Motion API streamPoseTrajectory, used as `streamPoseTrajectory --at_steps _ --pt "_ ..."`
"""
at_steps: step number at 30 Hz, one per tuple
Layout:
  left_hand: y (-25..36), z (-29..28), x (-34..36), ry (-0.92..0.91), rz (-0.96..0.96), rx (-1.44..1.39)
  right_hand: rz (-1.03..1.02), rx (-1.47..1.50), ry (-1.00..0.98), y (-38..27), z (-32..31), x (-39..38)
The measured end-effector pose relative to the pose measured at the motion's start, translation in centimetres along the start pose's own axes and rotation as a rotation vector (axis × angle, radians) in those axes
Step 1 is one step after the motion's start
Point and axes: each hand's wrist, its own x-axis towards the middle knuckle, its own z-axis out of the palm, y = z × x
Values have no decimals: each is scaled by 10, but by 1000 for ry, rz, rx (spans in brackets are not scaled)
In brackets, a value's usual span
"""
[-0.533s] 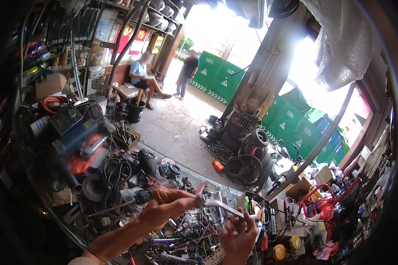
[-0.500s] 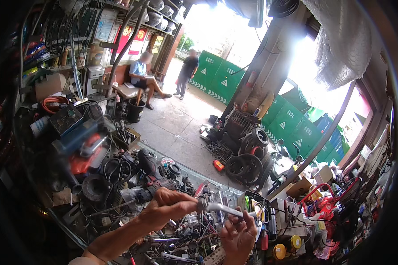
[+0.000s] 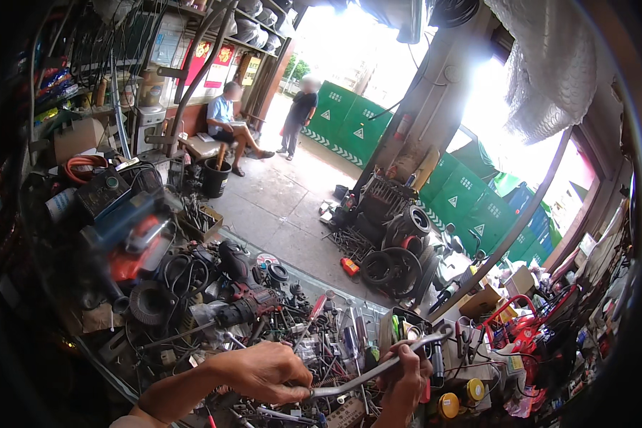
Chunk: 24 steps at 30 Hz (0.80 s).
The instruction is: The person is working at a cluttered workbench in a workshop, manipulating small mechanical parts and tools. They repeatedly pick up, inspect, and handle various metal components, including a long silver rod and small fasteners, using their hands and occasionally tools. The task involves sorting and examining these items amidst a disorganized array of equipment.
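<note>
A long silver spanner (image 3: 355,379) lies slanted across both hands in the head view, above a workbench crowded with tools and parts. My left hand (image 3: 267,372) grips its lower left end with curled fingers. My right hand (image 3: 406,372) holds it toward the upper right, thumb along the shaft, below the spanner's raised end. Beneath them are loose sockets, sprockets and tools. A red and black cordless drill (image 3: 253,305) lies beyond my left hand, and a red-handled screwdriver (image 3: 318,307) lies farther forward.
Two people (image 3: 230,125) (image 3: 297,118) are near the doorway, one seated, one standing. Stacked tyres (image 3: 399,267) stand by a pillar. A black bucket (image 3: 216,182) is on the floor (image 3: 285,207). Yellow-lidded tubs (image 3: 449,405) and red equipment (image 3: 524,332) crowd the right.
My left hand has moved down, uncovering the drill. The spanner has swung round, its left end lower and its right end raised. My right hand has shifted slightly right.
</note>
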Motion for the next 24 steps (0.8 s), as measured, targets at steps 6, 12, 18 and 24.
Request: streamPoseTrajectory --at_steps 6,12,18,24 --pt "-4 12 10 400 -351 123 -263 -245 91 -5 3 -16" --pt "-14 8 19 875 -301 -399 -474 -308 -95 -10 12 -39" --pt "-10 -2 15 1070 -30 -1092 -272 64 -159 1 24 -42" --pt "-10 -7 2 817 91 -1236 330 620 -112 8 17 -23"
